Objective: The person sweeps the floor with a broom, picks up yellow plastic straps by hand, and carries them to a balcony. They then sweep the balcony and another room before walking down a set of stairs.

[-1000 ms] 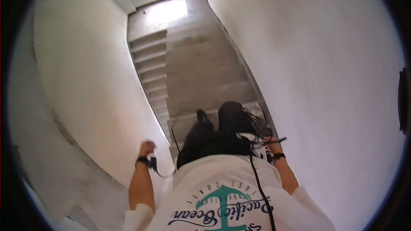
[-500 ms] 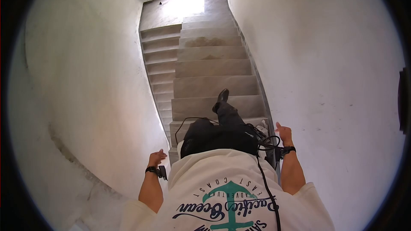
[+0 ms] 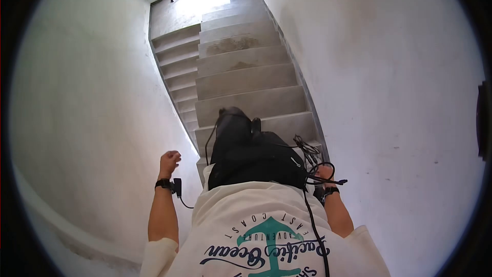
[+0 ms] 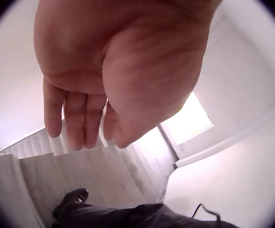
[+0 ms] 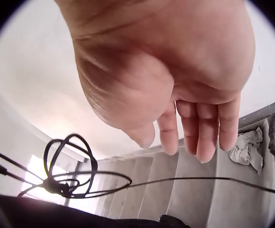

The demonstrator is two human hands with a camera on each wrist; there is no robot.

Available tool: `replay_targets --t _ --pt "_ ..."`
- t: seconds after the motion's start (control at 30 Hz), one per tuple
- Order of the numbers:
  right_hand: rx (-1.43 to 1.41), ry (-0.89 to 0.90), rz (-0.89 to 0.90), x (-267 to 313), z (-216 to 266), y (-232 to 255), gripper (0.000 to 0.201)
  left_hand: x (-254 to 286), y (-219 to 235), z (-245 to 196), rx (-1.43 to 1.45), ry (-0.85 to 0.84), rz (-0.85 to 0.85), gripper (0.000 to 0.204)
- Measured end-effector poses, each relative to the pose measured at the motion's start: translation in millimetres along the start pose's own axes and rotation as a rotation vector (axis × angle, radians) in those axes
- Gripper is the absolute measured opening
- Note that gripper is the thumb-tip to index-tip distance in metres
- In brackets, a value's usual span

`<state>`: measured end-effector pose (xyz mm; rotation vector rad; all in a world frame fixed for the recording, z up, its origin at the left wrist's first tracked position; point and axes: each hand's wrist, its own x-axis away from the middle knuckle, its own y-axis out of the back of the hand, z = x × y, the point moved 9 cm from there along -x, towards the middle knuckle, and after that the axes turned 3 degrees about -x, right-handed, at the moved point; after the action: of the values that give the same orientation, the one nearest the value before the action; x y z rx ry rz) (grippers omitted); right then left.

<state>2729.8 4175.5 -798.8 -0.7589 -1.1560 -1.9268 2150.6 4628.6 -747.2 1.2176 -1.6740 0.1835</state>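
The left hand (image 3: pixel 170 165) is held out at the left of the body, over the stairwell side. In the left wrist view the left hand (image 4: pixel 118 66) holds nothing, its fingers loosely bent. Beside the right hip is the right hand (image 3: pixel 325 173), partly behind a looped black cable (image 3: pixel 320 172). The right wrist view has the right hand (image 5: pixel 166 66) with relaxed fingers and nothing in them; the knotted cable (image 5: pixel 56 185) hangs to its left. Black trousers (image 3: pixel 251 159) cover the legs above the steps.
Grey stairs (image 3: pixel 251 79) lead down to a landing (image 3: pixel 205 5) lit by daylight. Pale walls (image 3: pixel 379 97) stand on both sides. A second run of steps (image 3: pixel 177 64) shows at the left. Crumpled pale material (image 5: pixel 248 149) lies on a step by the wall.
The legs have changed position on the stairs, the left-side knee now raised forward. The left hand has moved up and left in the head view; the right hand has dropped closer to the hip.
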Motion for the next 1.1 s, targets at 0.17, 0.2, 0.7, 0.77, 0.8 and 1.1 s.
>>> replay_targets --t 0.17,0.2,0.7,0.77,0.8,1.1 --pt "-0.463 -0.326 -0.068 43.1 -55.6 -21.5 0.03 -15.3 -0.8 -55.4 -0.071 -0.136 -0.007 0.025" --pt "-0.576 -0.386 -0.172 68.4 -72.7 -21.2 0.027 -3.4 -2.7 -42.8 -0.064 -0.158 -0.002 0.025" --pt "0.105 -0.171 0.046 -49.3 59.3 -30.4 0.03 -53.8 13.8 141.2 0.435 0.228 -0.06 0.026" --pt "-0.237 0.102 -0.156 -72.1 182.4 -1.4 0.026 -29.6 3.6 162.2 0.391 0.41 0.004 0.03" --pt "-0.148 0.323 -0.184 -74.9 258.1 13.8 0.026 -18.3 -1.4 158.3 0.365 0.42 0.037 0.031" --pt "0.093 0.633 -0.088 -129.4 503.1 3.9 0.034 -61.8 -22.9 114.4 0.526 0.408 -0.057 0.034"
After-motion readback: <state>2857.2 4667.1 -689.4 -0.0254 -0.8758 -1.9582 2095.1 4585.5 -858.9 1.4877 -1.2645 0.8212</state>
